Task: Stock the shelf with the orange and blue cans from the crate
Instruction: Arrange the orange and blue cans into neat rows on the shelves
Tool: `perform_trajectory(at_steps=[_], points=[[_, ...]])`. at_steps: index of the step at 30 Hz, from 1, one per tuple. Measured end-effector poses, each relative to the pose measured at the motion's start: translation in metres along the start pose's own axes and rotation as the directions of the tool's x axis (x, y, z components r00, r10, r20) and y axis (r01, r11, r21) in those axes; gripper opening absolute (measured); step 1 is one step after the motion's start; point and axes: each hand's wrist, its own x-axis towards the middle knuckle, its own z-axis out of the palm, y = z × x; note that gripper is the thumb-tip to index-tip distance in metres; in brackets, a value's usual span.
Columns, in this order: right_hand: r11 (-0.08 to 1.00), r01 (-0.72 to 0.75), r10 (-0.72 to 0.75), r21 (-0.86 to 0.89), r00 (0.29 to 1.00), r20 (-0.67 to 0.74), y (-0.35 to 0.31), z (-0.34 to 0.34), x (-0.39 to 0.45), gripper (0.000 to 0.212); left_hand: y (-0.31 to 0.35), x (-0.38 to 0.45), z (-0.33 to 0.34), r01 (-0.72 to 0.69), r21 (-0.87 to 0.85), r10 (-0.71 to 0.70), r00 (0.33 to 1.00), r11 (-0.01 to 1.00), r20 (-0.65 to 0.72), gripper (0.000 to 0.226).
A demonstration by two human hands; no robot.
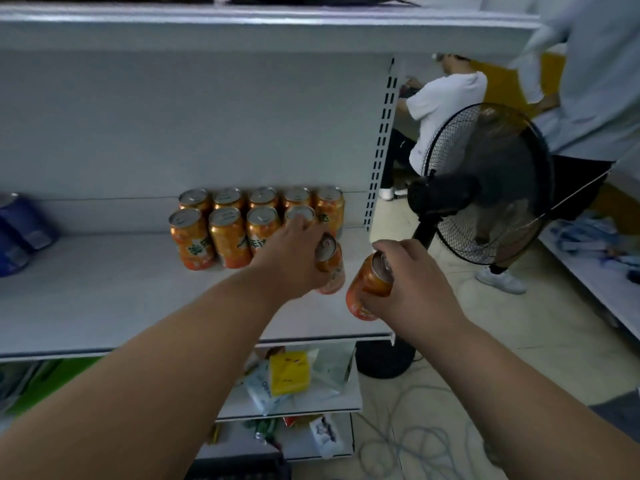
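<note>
Several orange cans point(227, 237) stand in two rows at the back right of the white shelf point(104, 289). My left hand point(294, 254) grips an orange can point(330, 268) just in front of the rows' right end, fingertips over a standing can's top. My right hand point(412, 282) holds a second orange can point(367, 289), tilted, above the shelf's right front corner. Blue cans point(20, 230) sit at the shelf's far left edge. The crate is not in view.
A black standing fan point(485, 181) is close to the right of the shelf end. Two people point(446, 102) are behind it. Lower shelves hold packets point(287, 375). Cables point(415, 445) lie on the floor. Another shelf point(242, 26) runs overhead.
</note>
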Motion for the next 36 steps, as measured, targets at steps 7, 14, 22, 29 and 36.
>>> perform_trajectory(at_steps=[7, 14, 22, 29, 36], points=[[0.999, 0.048, -0.048, 0.023, 0.999, -0.007, 0.022, 0.01, 0.022, 0.076, 0.007, 0.07, -0.016, -0.167, 0.239, 0.161, 0.986, 0.957, 0.042, 0.062], [0.996, 0.086, -0.087, 0.016, 0.996, 0.024, 0.026, 0.024, 0.039, 0.075, 0.003, 0.11, -0.01, -0.233, 0.3, 0.206, 0.971, 0.925, 0.12, 0.064], [0.994, 0.105, -0.105, 0.031, 0.994, 0.02, 0.023, 0.033, 0.053, 0.074, -0.007, 0.114, 0.005, -0.229, 0.331, 0.201, 0.973, 0.916, 0.116, 0.067], [0.991, 0.12, -0.123, 0.057, 0.991, 0.052, 0.008, 0.034, 0.065, 0.066, -0.026, 0.048, 0.002, -0.053, 0.048, 0.06, 0.984, 0.997, -0.168, 0.077], [0.97, 0.234, -0.241, 0.071, 0.964, 0.114, -0.071, 0.061, 0.06, 0.076, -0.108, -0.072, 0.013, 0.105, -0.011, -0.105, 0.97, 0.994, -0.221, 0.073]])
